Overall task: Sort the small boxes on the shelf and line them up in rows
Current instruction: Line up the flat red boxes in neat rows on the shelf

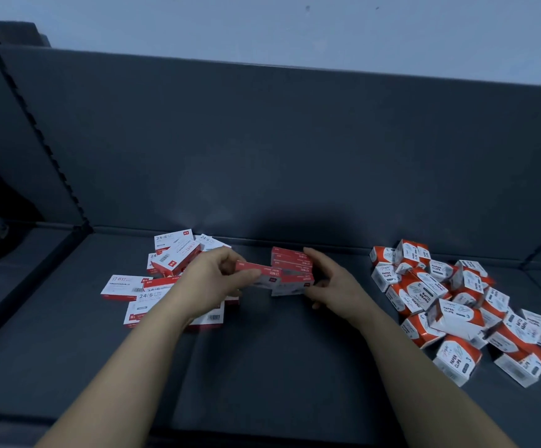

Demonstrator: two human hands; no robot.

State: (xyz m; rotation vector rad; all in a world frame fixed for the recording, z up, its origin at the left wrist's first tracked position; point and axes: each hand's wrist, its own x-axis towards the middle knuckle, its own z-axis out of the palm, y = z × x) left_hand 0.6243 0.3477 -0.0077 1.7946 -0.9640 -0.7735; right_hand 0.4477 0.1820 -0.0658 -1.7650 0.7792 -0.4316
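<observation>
The left hand pinches one staple box by its left end, thumb on the near side and fingers curled behind. The box is flat and slim, red on top with a white side that carries small print. Its long axis runs left to right along the shelf, with the right end dipping slightly and meeting the stack of staple boxes. The right hand grips that stack from its right end, thumb hooked over the top and fingers curled under. The stacked boxes lie flat on one another, red faces up, their long sides also running left to right. Box and stack sit at mid-shelf, close to the back panel.

Toward the left end of the shelf lie the loose staple boxes, white and red, tipped at mixed angles. Toward the right end is a heap of paper-clip boxes, squat, orange and white, tumbled every way.
</observation>
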